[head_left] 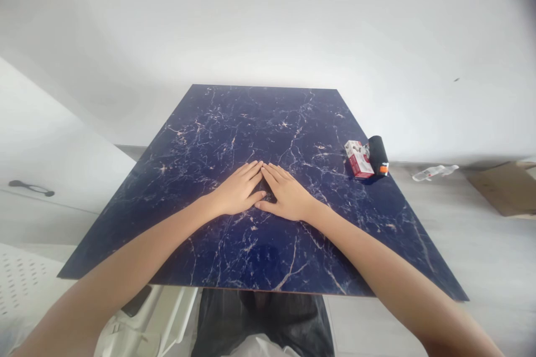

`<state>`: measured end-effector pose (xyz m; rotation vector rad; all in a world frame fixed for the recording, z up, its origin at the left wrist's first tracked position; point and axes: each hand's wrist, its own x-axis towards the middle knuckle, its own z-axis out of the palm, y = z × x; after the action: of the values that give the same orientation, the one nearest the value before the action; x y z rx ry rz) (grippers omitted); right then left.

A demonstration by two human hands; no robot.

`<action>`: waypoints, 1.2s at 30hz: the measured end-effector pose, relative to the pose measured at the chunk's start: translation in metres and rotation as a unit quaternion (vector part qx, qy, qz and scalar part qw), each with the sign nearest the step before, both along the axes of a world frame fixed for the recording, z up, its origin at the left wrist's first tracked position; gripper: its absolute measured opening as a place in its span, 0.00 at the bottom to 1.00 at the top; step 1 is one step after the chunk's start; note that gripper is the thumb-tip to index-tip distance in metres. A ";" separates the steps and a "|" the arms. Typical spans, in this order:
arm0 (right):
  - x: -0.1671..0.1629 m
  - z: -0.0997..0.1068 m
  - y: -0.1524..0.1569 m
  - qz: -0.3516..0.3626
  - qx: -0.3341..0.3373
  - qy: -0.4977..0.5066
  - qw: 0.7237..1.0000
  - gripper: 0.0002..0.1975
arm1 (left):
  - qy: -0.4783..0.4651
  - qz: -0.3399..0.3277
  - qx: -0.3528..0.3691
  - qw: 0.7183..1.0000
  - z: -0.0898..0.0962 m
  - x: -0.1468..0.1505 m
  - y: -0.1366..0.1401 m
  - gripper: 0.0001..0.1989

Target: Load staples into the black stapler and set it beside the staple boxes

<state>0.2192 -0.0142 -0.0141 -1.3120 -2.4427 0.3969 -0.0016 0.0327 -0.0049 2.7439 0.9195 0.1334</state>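
Both hands lie palm down on the tabletop (268, 122), a dark blue surface with pale veins that fills the middle of the frame. The left hand (238, 188) sits just left of centre, its grip opened flat, the fingers stretched out slightly apart and the thumb held away from them. The right hand (288, 192) lies just right of centre, its grip also flat, the fingers straight and close to each other, the thumb apart. The fingertips of the two hands come together near the centre of the frame, and the thumbs meet or almost meet below, leaving a small gap between the hands where the blue surface shows.

Right of centre, near the right edge of the tabletop and well apart from the hands, stands a red and white box (359, 159). Just beside it on its right is a black pouch (378, 155) with an orange patch at its lower end.

On the floor (444, 223) at the right of the frame lie a clear bottle (435, 173) and, farther right, a carton (508, 187). A dark handle (31, 187) shows at the left.
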 end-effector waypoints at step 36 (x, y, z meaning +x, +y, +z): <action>0.148 0.058 0.029 -0.488 0.153 -0.031 0.859 0.39 | -0.172 -0.031 0.138 0.975 0.003 -0.015 0.009 0.20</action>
<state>0.3672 0.0147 0.0436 -2.1539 -1.4633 -0.2961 -0.0169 0.0415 -0.0016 2.8580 0.7669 0.7505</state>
